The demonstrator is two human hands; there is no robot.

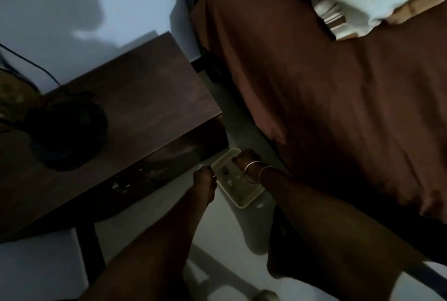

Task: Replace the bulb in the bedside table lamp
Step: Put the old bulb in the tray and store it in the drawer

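Note:
The room is dim. A pale shallow plastic box (244, 201) with small items inside lies on the floor between the bedside table (154, 107) and the bed. My left hand (205, 176) grips the box's left rim with curled fingers. My right hand (244, 158), with two bangles at the wrist, reaches into the far end of the box with its fingers curled down; what they hold is hidden. The lamp's round black base (69, 131) stands on the left of the table top. No bulb can be made out.
The bed with a brown sheet (338, 107) fills the right side, close to the box. A black cable (41, 68) runs from the lamp up the pale wall. The table's dark leg (93, 250) stands left of my forearm. The floor is pale.

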